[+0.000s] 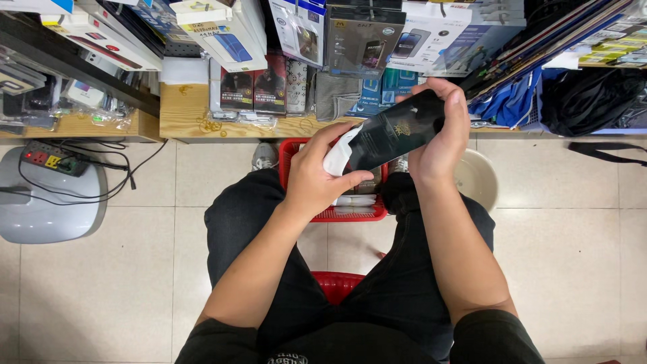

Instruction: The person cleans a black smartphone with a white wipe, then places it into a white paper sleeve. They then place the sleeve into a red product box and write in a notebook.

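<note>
**Hands on a black pouch, white insert partly showing**

Right hand point(441, 138) wraps the far end of a flat black pouch point(397, 131), thumb over the top edge, fingers curled behind. Pouch is held tilted in the air above the knees, over a red basket point(296, 152) on the floor. Left hand point(317, 175) grips the near end, thumb and fingers pinching a white insert point(337, 158) that sticks out of the pouch mouth.

Progress, as I read it: the white piece is only partway in or out; most of it is hidden inside the black sleeve, so this item looks mid-handling, not finished. Cannot tell which way it is travelling.

Basket holds a few pale flat packs point(357, 200), partly hidden by the hands. Low wooden shelf point(185, 111) ahead carries boxed phone accessories. Power strip point(50, 158) with cables sits on a grey stool at left. Tiled floor all round.
</note>
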